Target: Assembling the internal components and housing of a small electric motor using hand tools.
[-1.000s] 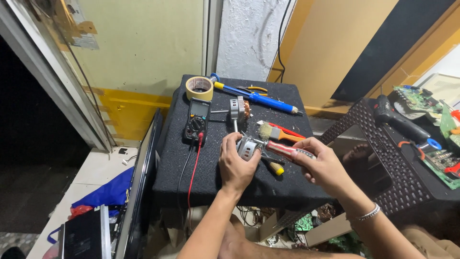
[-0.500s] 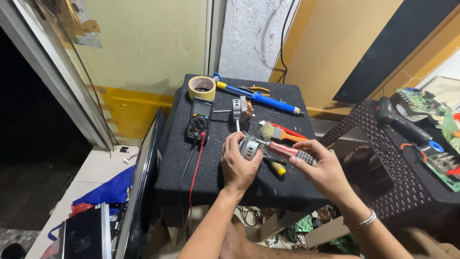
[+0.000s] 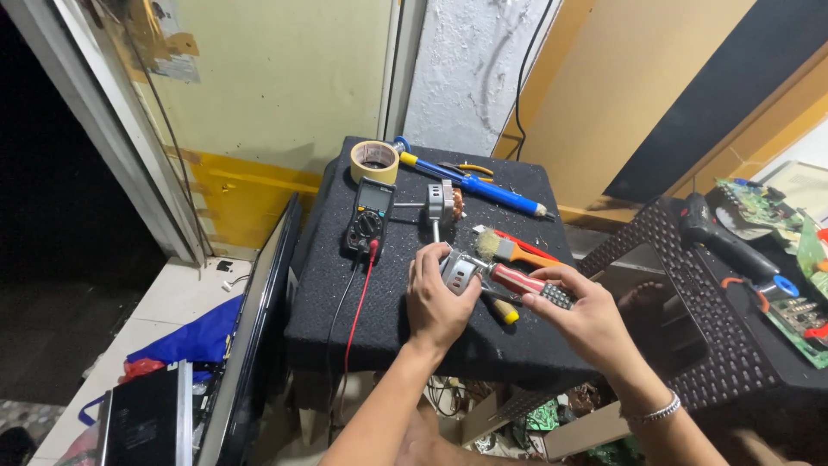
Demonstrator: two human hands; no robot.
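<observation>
My left hand (image 3: 436, 298) grips a small silver motor housing (image 3: 459, 272) over the front of a black felt-covered table (image 3: 345, 302). My right hand (image 3: 585, 319) holds a screwdriver with a red and black handle (image 3: 526, 283), its tip against the housing. A yellow-handled tool (image 3: 502, 311) lies just beneath, between the two hands. Behind them on the table lie a motor armature with copper winding (image 3: 442, 203), a small brush with an orange handle (image 3: 509, 248) and a black multimeter (image 3: 369, 217) with red and black leads.
A roll of masking tape (image 3: 373, 160), a blue desoldering pump (image 3: 474, 183) and yellow-handled pliers (image 3: 466, 169) sit at the table's back. A wicker stand (image 3: 716, 328) on the right holds circuit boards (image 3: 798, 315) and a black tool (image 3: 724, 242). A flat screen (image 3: 259, 319) leans at the left.
Both hands have shifted slightly with the housing and screwdriver; the camera view has tilted a little. The other things on the table have not moved.
</observation>
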